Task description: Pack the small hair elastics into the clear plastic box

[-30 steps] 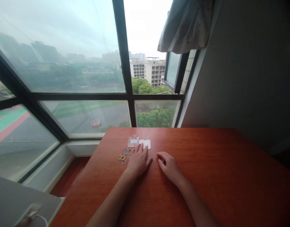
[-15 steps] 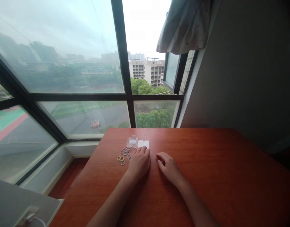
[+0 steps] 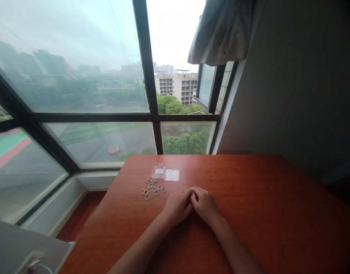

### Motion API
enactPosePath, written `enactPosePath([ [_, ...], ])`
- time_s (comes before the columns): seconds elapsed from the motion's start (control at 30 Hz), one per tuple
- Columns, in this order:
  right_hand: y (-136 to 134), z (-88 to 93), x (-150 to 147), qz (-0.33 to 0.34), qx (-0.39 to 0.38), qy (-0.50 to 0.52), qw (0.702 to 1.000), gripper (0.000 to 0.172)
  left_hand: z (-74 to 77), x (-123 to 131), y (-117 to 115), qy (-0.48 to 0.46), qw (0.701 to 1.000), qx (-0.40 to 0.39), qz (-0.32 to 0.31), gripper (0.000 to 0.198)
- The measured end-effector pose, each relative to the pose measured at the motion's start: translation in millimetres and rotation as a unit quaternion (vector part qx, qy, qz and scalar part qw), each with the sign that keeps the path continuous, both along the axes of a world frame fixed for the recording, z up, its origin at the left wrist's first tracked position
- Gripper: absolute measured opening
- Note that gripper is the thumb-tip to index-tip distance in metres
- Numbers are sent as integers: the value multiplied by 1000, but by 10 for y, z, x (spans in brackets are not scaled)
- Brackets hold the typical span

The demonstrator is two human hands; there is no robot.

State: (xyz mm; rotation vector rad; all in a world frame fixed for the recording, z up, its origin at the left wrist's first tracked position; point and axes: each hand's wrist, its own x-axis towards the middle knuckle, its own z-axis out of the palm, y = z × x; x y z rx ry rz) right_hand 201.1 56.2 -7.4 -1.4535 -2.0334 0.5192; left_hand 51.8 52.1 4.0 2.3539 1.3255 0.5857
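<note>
My left hand (image 3: 178,204) and my right hand (image 3: 204,202) meet at the fingertips over the reddish-brown table (image 3: 249,190). The fingers of both are curled and closed; whatever they hold, if anything, is hidden. To the left of my left hand lie several small rings, among them a yellowish one (image 3: 146,193), a pinkish one (image 3: 154,180) and a grey one (image 3: 163,189). Behind the rings sits a clear plastic box (image 3: 158,172), with a white flat piece (image 3: 172,175) beside it on the right.
Large windows with a dark frame (image 3: 186,118) rise beyond the table's far edge. A grey curtain (image 3: 220,38) hangs at the upper right, next to a dark wall (image 3: 300,83). At the lower left a white cable (image 3: 39,265) shows by a low wall.
My left hand has moved right and nearer, off the rings and white piece, and now touches my right hand. More rings show. My right hand has barely moved.
</note>
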Motion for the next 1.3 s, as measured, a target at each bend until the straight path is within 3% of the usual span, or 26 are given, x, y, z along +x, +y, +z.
enactPosePath([
  [0.23, 0, 11, -16, -3, -12, -29, 999, 24, -7, -53, 54, -51, 998, -12, -28, 18],
  [1.3, 14, -14, -8, -3, -14, -35, 999, 25, -31, -61, 70, -51, 998, -13, -30, 21],
])
